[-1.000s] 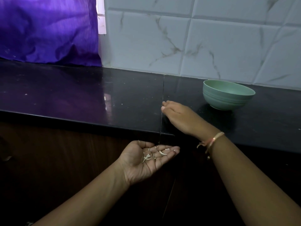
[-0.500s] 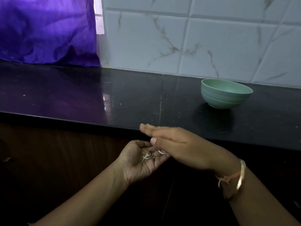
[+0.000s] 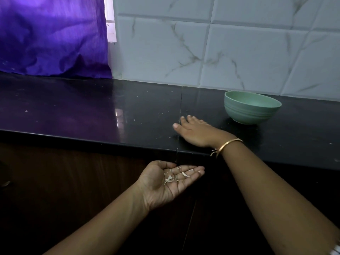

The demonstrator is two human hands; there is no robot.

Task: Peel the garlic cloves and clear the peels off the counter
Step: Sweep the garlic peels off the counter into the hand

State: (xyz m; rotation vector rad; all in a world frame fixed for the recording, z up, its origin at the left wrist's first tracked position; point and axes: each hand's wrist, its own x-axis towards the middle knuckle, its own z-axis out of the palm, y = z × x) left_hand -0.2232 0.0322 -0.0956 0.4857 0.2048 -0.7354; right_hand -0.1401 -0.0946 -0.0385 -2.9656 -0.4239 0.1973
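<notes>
Peels gathered in the cupped palm, sweeping hand flat on the slab

From where I stand, the left hand (image 3: 165, 183) is held palm up just under the front edge of the counter (image 3: 92, 116). Its fingers are loosely cupped rather than closed, making a little tray. The garlic peels (image 3: 176, 174) lie there, on the palm and the base of the fingers. The right hand (image 3: 195, 133) rests flat on the dark stone by the seam, fingers straight and grasping nothing, with a bangle (image 3: 228, 144) at the wrist. A green bowl (image 3: 252, 107) stands just beyond it; I cannot tell whether cloves are inside.

Those peels look papery, dry and almost weightless, so I'd guess they are brittle and would be lifted by any draught. Pinching each one would be fiddly. Pushing them with the side of a flat hand to the edge, to drop into the waiting palm, seems the better way to take them.

They are small curved slivers with no shared direction. The longest lies roughly across the fingers and another slants toward the wrist. A few pale specks on the slab near the seam are too small to name
</notes>
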